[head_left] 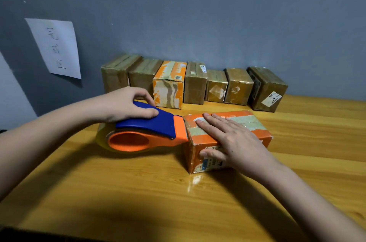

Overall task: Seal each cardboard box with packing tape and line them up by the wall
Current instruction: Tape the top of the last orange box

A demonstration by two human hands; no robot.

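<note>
Right hand (pixel 235 140) flat, fingers spread on orange box (pixel 255 132) | left hand (pixel 126 103) grips tape dispenser (pixel 146 132) | box top taped

a white sheet of paper (pixel 55 47) taped to the grey wall (pixel 198 14) carries handwritten characters running top to bottom, too faint to make out, while the white labels on the cardboard boxes (pixel 194 83) and the orange box (pixel 227 140) hold print too small to read.

A glossy wooden table (pixel 198 202) meets a grey-blue wall (pixel 198 14) bearing a handwritten paper sheet (pixel 55 47).
</note>
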